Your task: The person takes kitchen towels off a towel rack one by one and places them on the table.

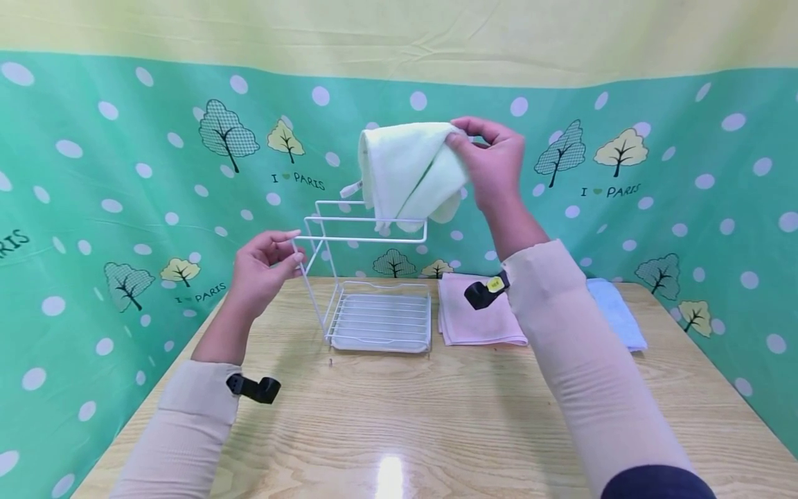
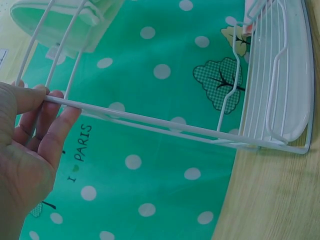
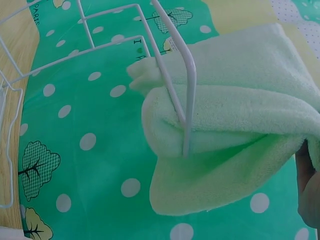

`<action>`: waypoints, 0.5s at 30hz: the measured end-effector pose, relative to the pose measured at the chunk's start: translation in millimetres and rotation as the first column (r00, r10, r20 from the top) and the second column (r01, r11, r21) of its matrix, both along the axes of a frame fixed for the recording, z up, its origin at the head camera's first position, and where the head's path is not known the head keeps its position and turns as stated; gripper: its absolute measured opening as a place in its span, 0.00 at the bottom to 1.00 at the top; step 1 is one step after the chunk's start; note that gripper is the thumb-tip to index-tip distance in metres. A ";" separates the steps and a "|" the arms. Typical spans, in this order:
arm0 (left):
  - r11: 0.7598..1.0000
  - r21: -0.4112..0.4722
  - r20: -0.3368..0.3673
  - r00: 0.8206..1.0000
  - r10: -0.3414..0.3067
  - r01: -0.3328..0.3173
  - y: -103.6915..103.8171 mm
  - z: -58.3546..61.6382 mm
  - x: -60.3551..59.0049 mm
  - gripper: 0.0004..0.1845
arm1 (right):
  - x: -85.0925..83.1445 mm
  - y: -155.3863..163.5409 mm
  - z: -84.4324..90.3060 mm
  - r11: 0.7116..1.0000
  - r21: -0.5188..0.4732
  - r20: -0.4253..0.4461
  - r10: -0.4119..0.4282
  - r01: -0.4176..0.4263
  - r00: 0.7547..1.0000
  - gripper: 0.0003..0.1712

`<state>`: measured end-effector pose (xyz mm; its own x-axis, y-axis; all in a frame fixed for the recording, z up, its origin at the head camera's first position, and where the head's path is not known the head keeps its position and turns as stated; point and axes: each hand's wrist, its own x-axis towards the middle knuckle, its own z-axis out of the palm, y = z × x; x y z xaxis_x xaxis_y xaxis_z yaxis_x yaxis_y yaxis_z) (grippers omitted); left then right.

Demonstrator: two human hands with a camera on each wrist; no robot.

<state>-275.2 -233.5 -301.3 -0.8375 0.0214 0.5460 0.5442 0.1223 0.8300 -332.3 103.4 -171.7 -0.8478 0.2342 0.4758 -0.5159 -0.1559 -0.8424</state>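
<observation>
- One white wire rack (image 1: 368,277) stands on the wooden table (image 1: 436,416), a little toward 11 o'clock from the table's middle. Its flat grid base holds one pale tray (image 1: 382,326), and its upright frame rises to horizontal top bars.
- The left hand (image 1: 262,270), at 9 o'clock of the rack, grips the left end of the nearest top bar. The left wrist view shows the fingers (image 2: 52,127) curled behind that thin white bar with the thumb on the near side.
- The right hand (image 1: 492,163), at 1 o'clock above the rack, pinches one pale green towel (image 1: 408,170) by its upper right corner, thumb and fingers closed on the cloth.
- The green towel hangs folded in the air, its lower edge reaching the rack's top bars. In the right wrist view a bar crosses in front of the cloth (image 3: 235,115); whether it rests on the bar I cannot tell.
- Two more folded towels lie flat on the table at 3 o'clock of the rack: one pink towel (image 1: 480,326) just beside the tray, and one blue towel (image 1: 614,312) beyond it, partly hidden by the right forearm.
- That makes three towels, one rack, one tray.
- A green dotted backdrop (image 1: 125,208) with tree prints stands behind.
</observation>
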 end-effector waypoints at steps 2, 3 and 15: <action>1.000 0.003 0.001 1.000 -0.003 0.003 0.0 0.0 -0.1 0.18 | 0.8 1.2 -0.1 1.000 -0.002 -0.007 -0.007 0.007 1.000 0.08; 1.000 0.000 0.000 1.000 -0.002 0.002 0.1 -0.1 -0.3 0.17 | 1.0 1.7 -0.1 1.000 -0.002 -0.008 -0.012 0.012 1.000 0.08; 1.000 -0.001 0.007 1.000 0.002 -0.002 0.3 0.5 0.4 0.18 | 7.1 12.4 7.8 0.997 -0.072 -0.060 -0.017 0.013 0.998 0.06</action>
<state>-274.8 -233.2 -300.8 -0.8412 0.0202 0.5404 0.5384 0.1240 0.8335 -325.2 115.8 -163.8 -0.8140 0.2821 0.5077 -0.5683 -0.2061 -0.7966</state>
